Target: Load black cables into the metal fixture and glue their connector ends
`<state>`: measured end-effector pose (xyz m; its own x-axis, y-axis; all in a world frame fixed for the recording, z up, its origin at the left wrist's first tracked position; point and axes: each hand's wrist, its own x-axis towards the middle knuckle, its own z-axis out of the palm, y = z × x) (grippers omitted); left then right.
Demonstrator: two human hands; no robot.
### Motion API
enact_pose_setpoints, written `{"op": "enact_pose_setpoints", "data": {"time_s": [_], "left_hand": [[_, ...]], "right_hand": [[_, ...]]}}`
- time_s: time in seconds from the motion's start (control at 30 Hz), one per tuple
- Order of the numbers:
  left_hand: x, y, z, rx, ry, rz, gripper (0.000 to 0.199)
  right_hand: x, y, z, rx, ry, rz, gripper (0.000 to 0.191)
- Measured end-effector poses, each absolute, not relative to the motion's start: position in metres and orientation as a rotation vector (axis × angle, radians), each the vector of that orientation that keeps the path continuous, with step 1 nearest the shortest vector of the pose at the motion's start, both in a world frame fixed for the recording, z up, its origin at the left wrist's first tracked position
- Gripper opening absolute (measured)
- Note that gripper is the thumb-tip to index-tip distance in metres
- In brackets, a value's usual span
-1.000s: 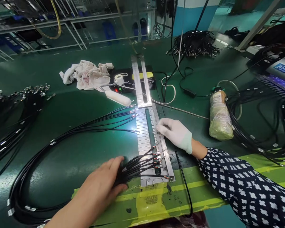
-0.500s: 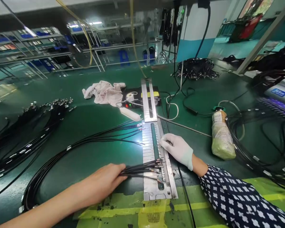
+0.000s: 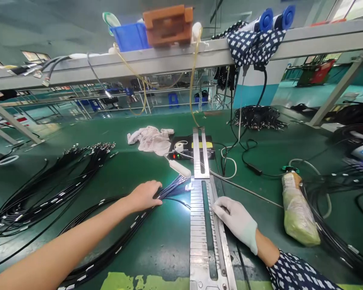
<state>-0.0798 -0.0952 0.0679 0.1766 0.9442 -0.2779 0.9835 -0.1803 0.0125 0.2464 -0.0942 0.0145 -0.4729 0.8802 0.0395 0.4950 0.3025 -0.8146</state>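
My bare left hand (image 3: 145, 196) is closed round a bundle of black cables (image 3: 130, 231), left of a slotted metal fixture (image 3: 197, 237). The cables' far ends fan out beside the fixture's upper left edge, in bright light. One loose cable end (image 3: 177, 200) lies just below them. My right hand (image 3: 237, 221), in a white glove, has its thumb and fingers pinched at the fixture's toothed right-hand rail; its fingertips are partly hidden. A white cylindrical piece (image 3: 180, 168) with a wire lies just beyond the cable ends.
Behind the fixture sit a black control box (image 3: 186, 148) and a crumpled pale cloth (image 3: 151, 139). More cable bundles (image 3: 57, 193) lie at the left. A wrapped bottle-shaped object (image 3: 299, 209) is at the right. An overhead rail (image 3: 169, 60) crosses the bench, with hanging tubes and bins on top.
My left hand has moved away from me with the cables, from across the fixture's near end to its upper left. The view has tilted up. My right hand stays at the rail.
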Motion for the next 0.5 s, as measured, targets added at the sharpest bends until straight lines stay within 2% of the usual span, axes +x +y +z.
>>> {"op": "enact_pose_setpoints", "data": {"time_s": [0.07, 0.13, 0.27, 0.37, 0.5], "left_hand": [[-0.079, -0.106, 0.070, 2.258, 1.863, -0.413, 0.025], [-0.078, -0.120, 0.071, 2.270, 1.864, -0.513, 0.014], [-0.077, -0.146, 0.076, 2.341, 1.876, -0.618, 0.018], [-0.074, -0.163, 0.097, 2.404, 1.865, -0.631, 0.020], [-0.041, -0.191, 0.145, 2.714, 1.726, -0.487, 0.016]], "right_hand": [[0.246, -0.094, 0.013, -1.213, -2.089, 1.053, 0.025], [0.245, -0.094, 0.011, -1.211, -2.082, 1.065, 0.025], [0.250, -0.091, 0.013, -1.235, -2.042, 1.097, 0.028], [0.256, -0.088, 0.024, -1.259, -1.961, 1.127, 0.031], [0.249, -0.103, 0.041, -1.042, -1.596, 1.666, 0.047]]}}
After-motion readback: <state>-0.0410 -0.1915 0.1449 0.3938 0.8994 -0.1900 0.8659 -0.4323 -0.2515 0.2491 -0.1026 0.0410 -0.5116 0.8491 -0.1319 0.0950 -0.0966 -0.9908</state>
